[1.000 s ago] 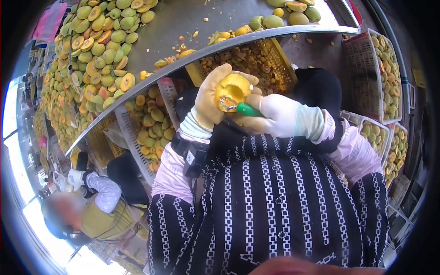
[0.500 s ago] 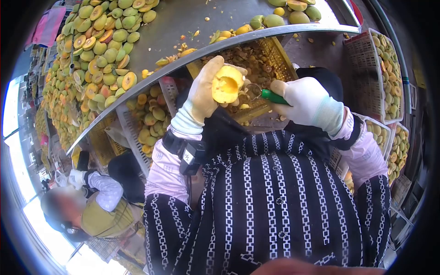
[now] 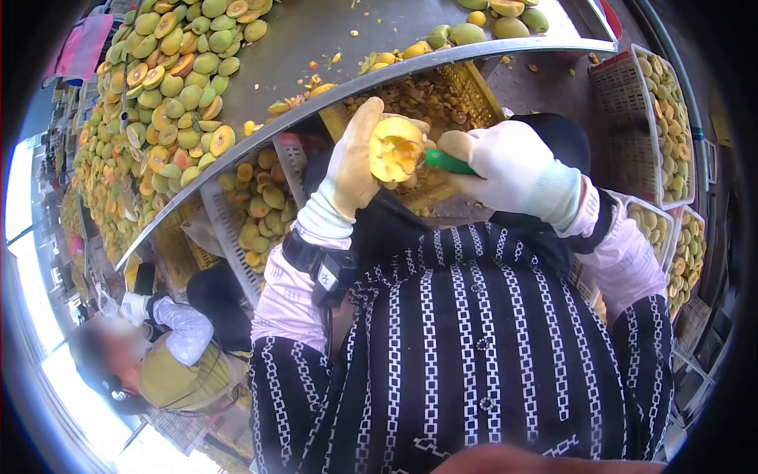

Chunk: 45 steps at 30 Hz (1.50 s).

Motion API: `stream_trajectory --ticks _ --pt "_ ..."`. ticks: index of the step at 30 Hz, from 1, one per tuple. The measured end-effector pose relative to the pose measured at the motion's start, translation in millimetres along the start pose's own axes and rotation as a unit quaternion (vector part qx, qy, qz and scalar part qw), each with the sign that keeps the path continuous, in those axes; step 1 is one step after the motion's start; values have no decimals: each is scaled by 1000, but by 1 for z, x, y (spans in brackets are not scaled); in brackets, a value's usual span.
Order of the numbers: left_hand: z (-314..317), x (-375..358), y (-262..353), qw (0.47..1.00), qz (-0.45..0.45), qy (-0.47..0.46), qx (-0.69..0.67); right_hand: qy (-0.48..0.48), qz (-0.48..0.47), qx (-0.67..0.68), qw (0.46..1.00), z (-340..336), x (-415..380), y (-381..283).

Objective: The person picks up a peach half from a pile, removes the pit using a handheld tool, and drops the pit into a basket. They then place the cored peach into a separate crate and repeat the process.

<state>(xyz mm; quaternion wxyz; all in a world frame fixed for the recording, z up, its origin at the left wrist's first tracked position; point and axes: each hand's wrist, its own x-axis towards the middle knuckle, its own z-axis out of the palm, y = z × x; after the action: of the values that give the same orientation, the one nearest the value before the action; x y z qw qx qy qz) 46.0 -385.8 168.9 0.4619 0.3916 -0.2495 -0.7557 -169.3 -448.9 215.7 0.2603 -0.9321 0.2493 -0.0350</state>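
Observation:
My left hand (image 3: 355,162), in a white glove with yellow-stained fingers, is closed around a yellow peach half (image 3: 392,154). The fruit's cut, hollowed face is turned toward my right hand. A matching glove covers my right hand (image 3: 505,162), which grips a coring tool by its green handle (image 3: 448,162). The tool's metal end is at the peach cavity, hidden by the fruit and its rim. Both hands are above a yellow crate (image 3: 485,99) holding peach scraps and pits.
A metal-edged table (image 3: 300,39) carries a large heap of halved peaches (image 3: 178,95). White crates of peaches stand left (image 3: 229,229) and right (image 3: 624,118). At lower left sits another person (image 3: 185,371) wearing gloves.
My right hand has moved left and slightly up, bringing the coring tool from beside the peach half to its cavity. The left hand has barely shifted, and the cavity now looks rougher.

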Motion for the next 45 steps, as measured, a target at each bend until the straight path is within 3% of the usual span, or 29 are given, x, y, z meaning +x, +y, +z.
stream_trajectory --ticks 2,3,5,8,11,14,16,19,20,23,28,30,32,39,41,45 --pt "21 4 -5 991 54 118 14 0 -22 -2 1000 -4 2 -2" --pt "27 4 -6 983 39 179 -9 -31 -9 20 999 -7 2 -3" --pt "18 -5 0 988 18 152 8 -106 26 10 994 -12 0 2" --pt "17 -11 2 991 -11 131 28 -7 16 -73 997 0 -5 14" --pt "24 -8 -4 989 -24 144 26 25 -53 -154 986 -7 6 0" --pt "28 -13 -6 975 26 168 143 22 -62 -162 985 -9 14 17" --pt "18 -16 -5 994 -63 76 50 33 35 -234 971 -19 12 34" --pt "14 -17 -6 994 -74 86 5 82 -11 -201 976 -22 4 38" --pt "14 -15 -8 993 -67 92 9 81 -51 -143 985 -19 5 31" --pt "27 -10 -8 991 -36 128 7 65 -125 -152 978 -9 12 14" --pt "17 -18 -2 993 -40 103 43 64 -16 -226 972 -24 0 38" --pt "13 -12 -9 993 -58 107 -7 71 -83 -181 977 -18 -3 27" --pt "14 -10 -11 994 -52 96 -1 20 -106 -177 978 -12 -1 16" --pt "20 -11 -9 994 -52 71 -72 53 -48 -168 983 -7 -11 39" --pt "19 -11 -11 993 -35 78 -83 46 25 -18 998 1 -13 37" --pt "20 -16 -14 993 43 93 -65 108 106 -153 976 1 -20 40"
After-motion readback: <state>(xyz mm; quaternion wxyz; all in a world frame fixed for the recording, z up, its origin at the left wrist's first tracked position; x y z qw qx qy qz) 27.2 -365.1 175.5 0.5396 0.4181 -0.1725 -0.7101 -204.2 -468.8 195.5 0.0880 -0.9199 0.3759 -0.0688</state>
